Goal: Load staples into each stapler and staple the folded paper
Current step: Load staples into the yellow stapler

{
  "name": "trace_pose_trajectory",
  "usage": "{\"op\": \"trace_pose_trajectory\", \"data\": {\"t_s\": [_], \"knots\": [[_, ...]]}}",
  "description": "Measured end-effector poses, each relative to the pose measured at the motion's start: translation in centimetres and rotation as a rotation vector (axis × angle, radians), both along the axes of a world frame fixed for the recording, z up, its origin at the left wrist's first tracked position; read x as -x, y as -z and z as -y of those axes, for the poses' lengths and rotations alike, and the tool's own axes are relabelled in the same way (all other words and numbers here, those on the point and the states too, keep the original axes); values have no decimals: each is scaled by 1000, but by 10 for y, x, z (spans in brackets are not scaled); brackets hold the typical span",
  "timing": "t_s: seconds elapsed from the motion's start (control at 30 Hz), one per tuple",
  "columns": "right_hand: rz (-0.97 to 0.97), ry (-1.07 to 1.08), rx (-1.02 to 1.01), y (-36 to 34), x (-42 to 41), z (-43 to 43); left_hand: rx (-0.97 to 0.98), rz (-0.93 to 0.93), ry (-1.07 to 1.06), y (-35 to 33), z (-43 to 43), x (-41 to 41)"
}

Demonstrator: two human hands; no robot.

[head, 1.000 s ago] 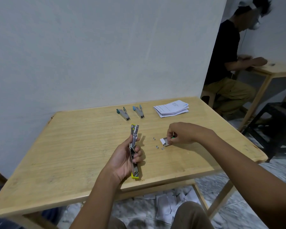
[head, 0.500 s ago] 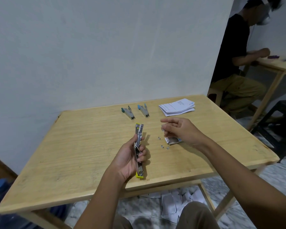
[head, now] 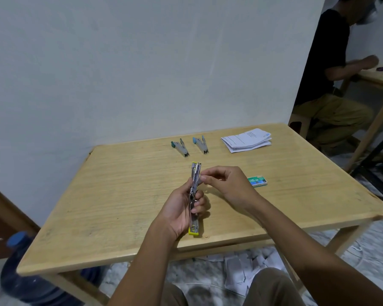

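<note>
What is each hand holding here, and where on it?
Left hand grips the opened yellow stapler around its middle. Right hand pinches beside it; contents too small to tell.

Two staplers (head: 189,145) left of paper (head: 246,140)

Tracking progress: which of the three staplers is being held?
The yellow stapler, gripped by the left hand; the teal stapler and blue stapler lie untouched farther back.
</note>
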State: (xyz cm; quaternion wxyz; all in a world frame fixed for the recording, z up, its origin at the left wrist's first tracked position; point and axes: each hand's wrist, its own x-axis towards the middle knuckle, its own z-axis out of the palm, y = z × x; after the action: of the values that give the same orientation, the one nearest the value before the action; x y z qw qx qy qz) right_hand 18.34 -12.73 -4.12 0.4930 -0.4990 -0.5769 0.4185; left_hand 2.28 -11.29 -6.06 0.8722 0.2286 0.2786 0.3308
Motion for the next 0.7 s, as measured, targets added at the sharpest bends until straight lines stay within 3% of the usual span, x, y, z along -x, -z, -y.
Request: {"op": "trace_pose_trajectory", "data": {"t_s": [0.23,0.43,0.7], "knots": [[277,91,-92,0,11,0,22,15,5,3,-3,0],[336,72,-115,-4,6,1,32,11,23,7,-5,1],[564,99,-152,-5,11,-2,16,23,36,7,-5,1]]}}
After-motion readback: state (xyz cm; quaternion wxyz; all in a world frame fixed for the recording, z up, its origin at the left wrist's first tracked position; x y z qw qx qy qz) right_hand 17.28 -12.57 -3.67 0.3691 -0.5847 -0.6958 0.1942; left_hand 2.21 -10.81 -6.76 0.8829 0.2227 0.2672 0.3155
